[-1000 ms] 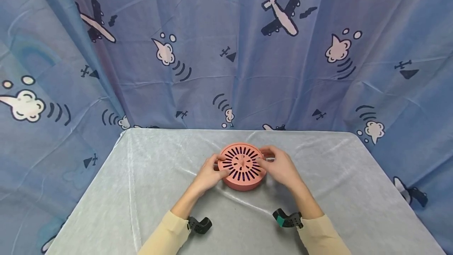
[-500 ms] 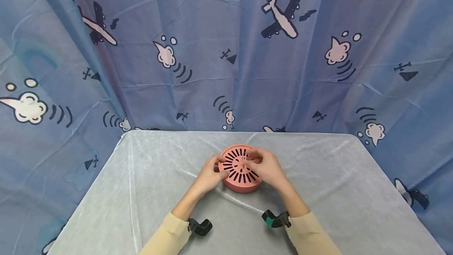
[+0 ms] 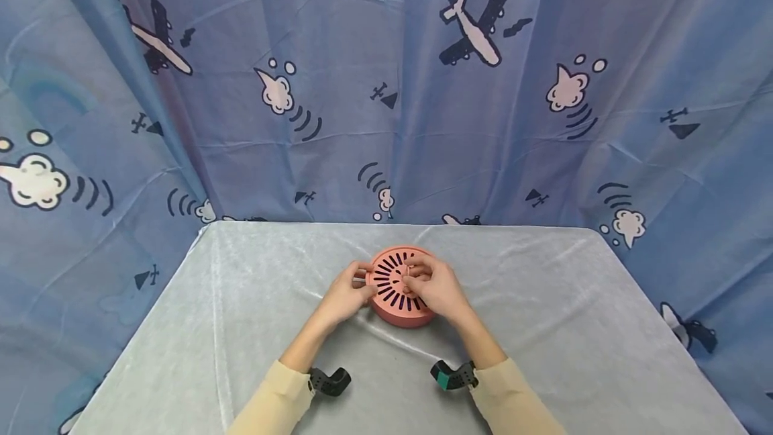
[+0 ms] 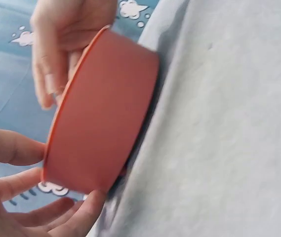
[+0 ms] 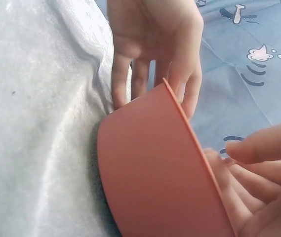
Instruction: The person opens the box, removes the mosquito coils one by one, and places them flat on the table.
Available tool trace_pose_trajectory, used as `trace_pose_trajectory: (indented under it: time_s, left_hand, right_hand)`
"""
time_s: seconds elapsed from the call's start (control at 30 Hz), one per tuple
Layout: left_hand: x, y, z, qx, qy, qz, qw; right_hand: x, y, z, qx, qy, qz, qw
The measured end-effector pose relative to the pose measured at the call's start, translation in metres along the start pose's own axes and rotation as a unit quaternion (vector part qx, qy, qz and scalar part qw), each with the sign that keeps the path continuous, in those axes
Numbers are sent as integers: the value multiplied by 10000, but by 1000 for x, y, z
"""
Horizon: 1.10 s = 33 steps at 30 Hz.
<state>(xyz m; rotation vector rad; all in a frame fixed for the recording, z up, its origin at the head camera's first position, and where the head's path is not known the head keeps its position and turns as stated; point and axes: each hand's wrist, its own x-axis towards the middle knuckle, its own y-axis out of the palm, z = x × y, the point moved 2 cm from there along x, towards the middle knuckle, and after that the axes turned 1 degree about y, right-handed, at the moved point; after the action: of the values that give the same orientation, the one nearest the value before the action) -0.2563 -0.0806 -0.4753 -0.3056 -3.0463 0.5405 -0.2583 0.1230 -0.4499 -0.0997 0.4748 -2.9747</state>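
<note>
A coral-pink round box (image 3: pixel 401 319) with a radially slotted lid (image 3: pixel 388 283) sits on the cloth-covered table. My left hand (image 3: pixel 341 298) holds the left side of the box; in the left wrist view its thumb and fingers (image 4: pixel 15 186) reach round the rim and the lower wall. Over the lid's centre, my right hand (image 3: pixel 439 289) pinches at the small upright fin, which its fingers hide. From the right wrist the smooth outer wall (image 5: pixel 152 163) shows, with the right thumb and fingers (image 5: pixel 259 148) above the lid side.
Pale grey velvety cloth (image 3: pixel 272 287) covers the table, with creases running across it. A blue curtain (image 3: pixel 338 106) printed with planes and clouds hangs behind the table's back edge. Black camera mounts (image 3: pixel 329 381) are strapped at both wrists.
My right hand has left the box's right rim and moved left onto the lid's centre. The left hand keeps its hold on the left side.
</note>
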Motion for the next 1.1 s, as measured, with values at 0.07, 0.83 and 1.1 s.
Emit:
trace_pose_trajectory:
  time_s: [0.07, 0.83, 1.1]
  left_hand:
    - [0, -3, 0, -85, -22, 15, 10000]
    - [-4, -4, -6, -34, 32, 93, 9999]
    - [-1, 0, -1, -17, 106, 163, 9998]
  right_hand:
    - [0, 1, -1, 63, 5, -6, 10000]
    - [1, -15, 8, -330, -126, -363, 9987]
    - [0, -22, 11, -553, -214, -356, 9976]
